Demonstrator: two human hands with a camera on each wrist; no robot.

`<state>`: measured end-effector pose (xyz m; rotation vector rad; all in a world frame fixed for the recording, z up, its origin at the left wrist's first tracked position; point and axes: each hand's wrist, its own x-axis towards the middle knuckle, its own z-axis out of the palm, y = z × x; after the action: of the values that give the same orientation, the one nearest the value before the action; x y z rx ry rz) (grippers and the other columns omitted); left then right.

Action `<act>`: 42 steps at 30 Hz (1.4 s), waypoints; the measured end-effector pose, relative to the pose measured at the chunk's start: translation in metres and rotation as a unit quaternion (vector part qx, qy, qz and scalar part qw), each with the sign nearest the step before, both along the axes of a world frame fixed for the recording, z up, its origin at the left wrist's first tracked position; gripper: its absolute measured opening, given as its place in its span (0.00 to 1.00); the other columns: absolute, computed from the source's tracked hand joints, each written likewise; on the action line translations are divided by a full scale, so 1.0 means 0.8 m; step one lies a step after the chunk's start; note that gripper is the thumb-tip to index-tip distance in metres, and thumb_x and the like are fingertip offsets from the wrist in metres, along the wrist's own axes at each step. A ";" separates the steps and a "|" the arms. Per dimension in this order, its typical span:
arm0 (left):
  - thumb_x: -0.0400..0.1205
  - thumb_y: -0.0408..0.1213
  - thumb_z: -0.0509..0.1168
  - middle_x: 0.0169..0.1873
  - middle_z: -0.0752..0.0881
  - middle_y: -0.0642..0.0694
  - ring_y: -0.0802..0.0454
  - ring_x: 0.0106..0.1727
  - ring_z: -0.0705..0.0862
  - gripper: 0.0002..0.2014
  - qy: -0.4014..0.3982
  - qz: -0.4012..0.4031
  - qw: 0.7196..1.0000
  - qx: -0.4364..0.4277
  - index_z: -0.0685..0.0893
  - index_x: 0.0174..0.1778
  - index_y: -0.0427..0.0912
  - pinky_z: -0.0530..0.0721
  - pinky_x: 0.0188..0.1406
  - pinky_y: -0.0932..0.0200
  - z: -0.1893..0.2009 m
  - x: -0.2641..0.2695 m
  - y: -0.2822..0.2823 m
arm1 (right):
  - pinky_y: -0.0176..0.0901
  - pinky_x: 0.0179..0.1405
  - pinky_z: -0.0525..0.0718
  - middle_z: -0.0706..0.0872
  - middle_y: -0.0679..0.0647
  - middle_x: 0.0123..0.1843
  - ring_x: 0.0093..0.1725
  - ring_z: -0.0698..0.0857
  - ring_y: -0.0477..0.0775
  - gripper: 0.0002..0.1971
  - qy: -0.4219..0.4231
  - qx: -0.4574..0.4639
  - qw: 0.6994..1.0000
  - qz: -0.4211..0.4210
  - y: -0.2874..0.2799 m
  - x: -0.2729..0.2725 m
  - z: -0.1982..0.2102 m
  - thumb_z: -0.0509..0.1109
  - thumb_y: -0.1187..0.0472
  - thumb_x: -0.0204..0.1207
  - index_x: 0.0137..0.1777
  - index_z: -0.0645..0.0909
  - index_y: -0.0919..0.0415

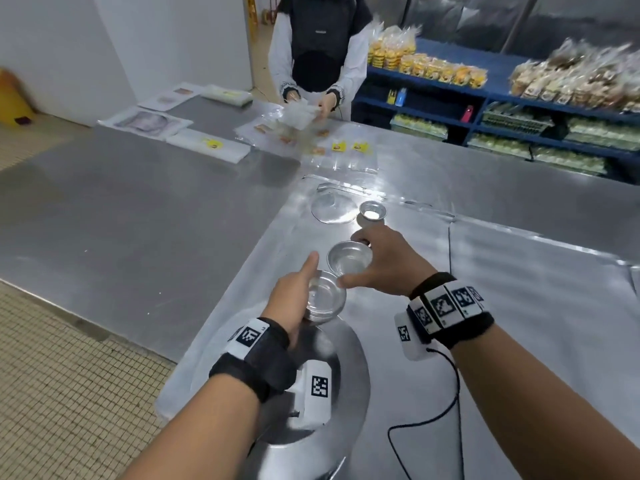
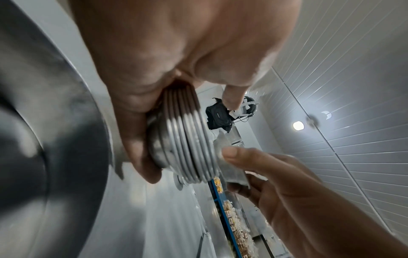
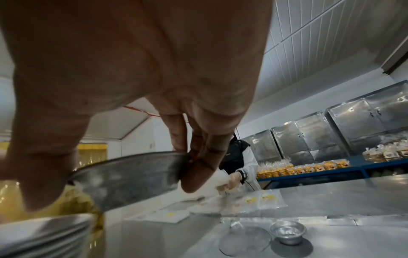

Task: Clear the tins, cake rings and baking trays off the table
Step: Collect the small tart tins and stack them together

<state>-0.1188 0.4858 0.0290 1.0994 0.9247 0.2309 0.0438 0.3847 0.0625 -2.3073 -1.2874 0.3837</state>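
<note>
My left hand (image 1: pixel 298 289) grips a stack of several small round metal tins (image 1: pixel 325 299), index finger pointing forward. In the left wrist view the stack (image 2: pixel 187 148) sits on edge between thumb and fingers. My right hand (image 1: pixel 377 261) pinches a single tin (image 1: pixel 349 259) by its rim, held in the air just beyond the stack; in the right wrist view this tin (image 3: pixel 132 176) hangs tilted above the stack (image 3: pixel 44 232). One more small tin (image 1: pixel 372 211) stands on the steel table (image 1: pixel 156 220), beside a flat round metal disc (image 1: pixel 329 209).
A large round metal pan (image 1: pixel 349 375) lies under my left wrist at the table's near edge. Across the table a person (image 1: pixel 318 46) handles plastic bags (image 1: pixel 298 116). Blue shelves (image 1: pixel 502 95) with bagged baked goods stand at the back right.
</note>
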 end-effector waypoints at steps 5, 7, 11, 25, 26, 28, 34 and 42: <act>0.75 0.64 0.71 0.47 0.94 0.40 0.40 0.47 0.93 0.27 -0.032 -0.048 0.998 -0.001 0.92 0.57 0.44 0.89 0.54 0.45 0.017 0.005 -0.031 | 0.37 0.50 0.72 0.76 0.48 0.54 0.54 0.76 0.48 0.37 -0.011 0.014 1.000 0.008 -0.045 -0.043 0.017 0.85 0.41 0.54 0.62 0.79 0.54; 0.78 0.53 0.74 0.42 0.92 0.42 0.41 0.41 0.91 0.20 -0.026 -0.046 0.999 0.010 0.90 0.55 0.40 0.90 0.49 0.43 0.016 0.007 -0.040 | 0.34 0.49 0.70 0.76 0.48 0.54 0.53 0.76 0.47 0.38 -0.012 0.025 1.000 0.010 -0.058 -0.053 0.015 0.85 0.40 0.55 0.63 0.79 0.55; 0.72 0.38 0.75 0.42 0.91 0.39 0.40 0.42 0.90 0.15 -0.001 -0.060 0.997 0.040 0.87 0.53 0.40 0.90 0.55 0.33 0.009 0.009 -0.053 | 0.31 0.53 0.74 0.78 0.48 0.55 0.56 0.77 0.46 0.36 -0.005 0.046 0.999 0.010 -0.072 -0.068 0.001 0.84 0.41 0.55 0.62 0.80 0.55; 0.79 0.27 0.68 0.52 0.89 0.33 0.32 0.53 0.89 0.11 0.021 -0.051 0.996 0.063 0.85 0.57 0.41 0.90 0.53 0.32 -0.002 0.008 -0.029 | 0.48 0.61 0.80 0.81 0.53 0.61 0.57 0.79 0.52 0.42 0.048 0.010 0.997 0.051 -0.065 -0.065 0.000 0.90 0.53 0.55 0.70 0.77 0.57; 0.81 0.26 0.67 0.52 0.89 0.33 0.32 0.52 0.89 0.11 0.021 -0.045 0.997 0.060 0.84 0.58 0.40 0.91 0.50 0.34 -0.003 0.009 -0.024 | 0.48 0.61 0.80 0.81 0.52 0.62 0.57 0.79 0.51 0.43 0.050 0.004 0.998 0.044 -0.061 -0.058 -0.004 0.90 0.54 0.56 0.72 0.76 0.56; 0.82 0.25 0.66 0.50 0.88 0.33 0.32 0.49 0.89 0.10 0.021 -0.034 0.998 0.057 0.83 0.57 0.40 0.91 0.45 0.39 -0.004 0.011 -0.012 | 0.47 0.62 0.81 0.81 0.50 0.63 0.56 0.78 0.48 0.42 0.046 -0.021 0.998 0.034 -0.049 -0.042 -0.017 0.88 0.54 0.59 0.74 0.75 0.54; 0.81 0.24 0.67 0.43 0.88 0.36 0.40 0.42 0.87 0.09 0.016 -0.005 0.998 0.062 0.85 0.55 0.38 0.87 0.42 0.46 -0.011 0.019 0.022 | 0.44 0.60 0.82 0.84 0.52 0.62 0.52 0.80 0.47 0.30 0.031 -0.099 0.995 -0.014 0.007 0.029 -0.053 0.81 0.52 0.71 0.72 0.79 0.57; 0.80 0.24 0.67 0.42 0.88 0.39 0.43 0.42 0.85 0.08 0.024 -0.003 0.995 0.092 0.86 0.49 0.41 0.85 0.48 0.44 -0.025 0.041 0.072 | 0.50 0.66 0.82 0.85 0.55 0.66 0.68 0.82 0.59 0.25 -0.048 -0.165 0.980 -0.102 0.099 0.147 -0.098 0.75 0.52 0.77 0.71 0.79 0.59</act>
<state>-0.0861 0.5433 0.0092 1.2816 0.9568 0.2905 0.1612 0.4639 -0.0157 -2.7387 -1.0803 0.4484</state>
